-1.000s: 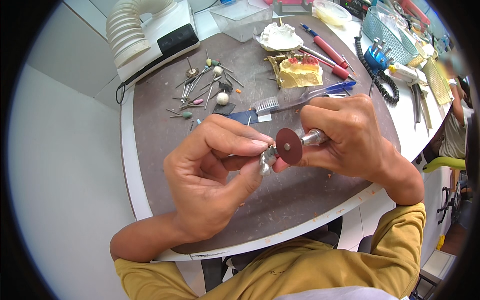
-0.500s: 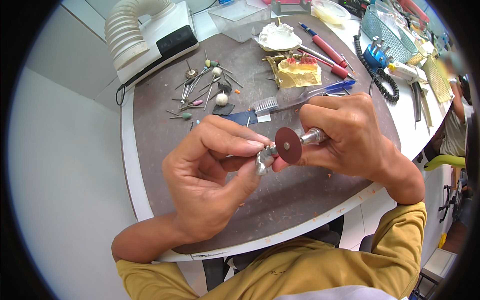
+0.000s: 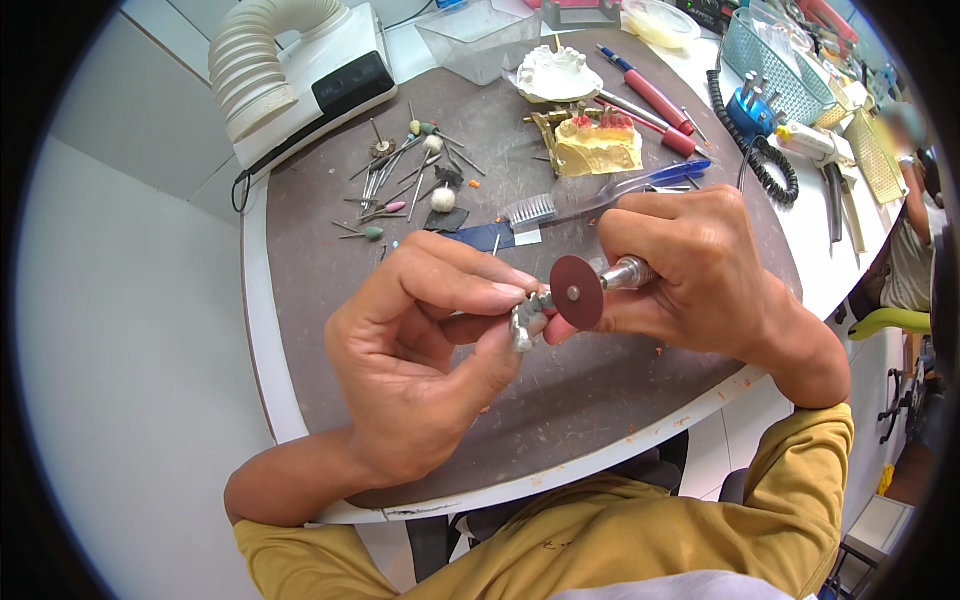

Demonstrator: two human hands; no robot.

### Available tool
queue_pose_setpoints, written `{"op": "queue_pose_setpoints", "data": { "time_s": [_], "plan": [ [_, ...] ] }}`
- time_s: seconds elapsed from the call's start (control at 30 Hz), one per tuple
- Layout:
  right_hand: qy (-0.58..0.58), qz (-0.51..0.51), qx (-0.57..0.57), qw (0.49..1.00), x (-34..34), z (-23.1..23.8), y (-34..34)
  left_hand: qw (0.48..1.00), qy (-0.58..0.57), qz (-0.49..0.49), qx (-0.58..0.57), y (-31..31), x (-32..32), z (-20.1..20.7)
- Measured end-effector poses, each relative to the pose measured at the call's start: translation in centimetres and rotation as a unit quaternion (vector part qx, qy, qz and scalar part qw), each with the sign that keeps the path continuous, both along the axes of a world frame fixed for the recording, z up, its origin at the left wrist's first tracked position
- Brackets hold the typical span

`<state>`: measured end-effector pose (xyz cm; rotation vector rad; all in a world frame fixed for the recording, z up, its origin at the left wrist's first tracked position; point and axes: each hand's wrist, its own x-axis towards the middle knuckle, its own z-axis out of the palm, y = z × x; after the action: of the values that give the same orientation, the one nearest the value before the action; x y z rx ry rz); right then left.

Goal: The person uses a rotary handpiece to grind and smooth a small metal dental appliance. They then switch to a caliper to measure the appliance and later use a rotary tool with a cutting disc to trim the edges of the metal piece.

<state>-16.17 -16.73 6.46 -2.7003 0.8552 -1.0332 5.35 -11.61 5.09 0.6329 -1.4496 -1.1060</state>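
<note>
Between the thumb and fingers of my left hand is a small silvery metal dental framework, shaped like a row of teeth. My right hand is closed around a rotary handpiece with a metal nose. A dark red cutting disc sits on its tip, right against or just beside the framework's upper end; contact cannot be made out. Both hands are held close together over the brown work mat, and the right fingertips come near the framework behind the disc.
Several burs and polishing tips lie scattered at the left of the mat. A toothbrush, a yellow dental model and a white plaster cast lie beyond my hands. A ribbed suction hose stands far left. Another person sits far right.
The framework has tilted slightly in my left fingers. Both hands and the disc stay almost in place.
</note>
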Motion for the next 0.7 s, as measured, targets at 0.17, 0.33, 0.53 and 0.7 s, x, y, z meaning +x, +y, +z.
{"op": "queue_pose_setpoints", "data": {
  "time_s": [0.17, 0.33, 0.53, 0.7],
  "plan": [
    [-0.001, -0.001, -0.004, 1.0, -0.03, 0.01, 0.01, 1.0, 0.008, -0.012, -0.004, -0.09, 0.01, -0.08],
    [-0.009, -0.01, 0.002, 1.0, -0.03, 0.18, 0.12, 0.999, 0.023, -0.031, 0.0, -0.17, 0.23, -0.31],
    [-0.011, -0.001, -0.003, 1.0, -0.07, -0.03, 0.01, 0.999, 0.016, -0.033, -0.013, -0.18, 0.21, -0.38],
    [-0.011, -0.001, 0.0, 1.0, -0.09, -0.04, 0.1, 0.999, -0.003, -0.031, -0.023, -0.12, 0.24, -0.23]
  ]
}}
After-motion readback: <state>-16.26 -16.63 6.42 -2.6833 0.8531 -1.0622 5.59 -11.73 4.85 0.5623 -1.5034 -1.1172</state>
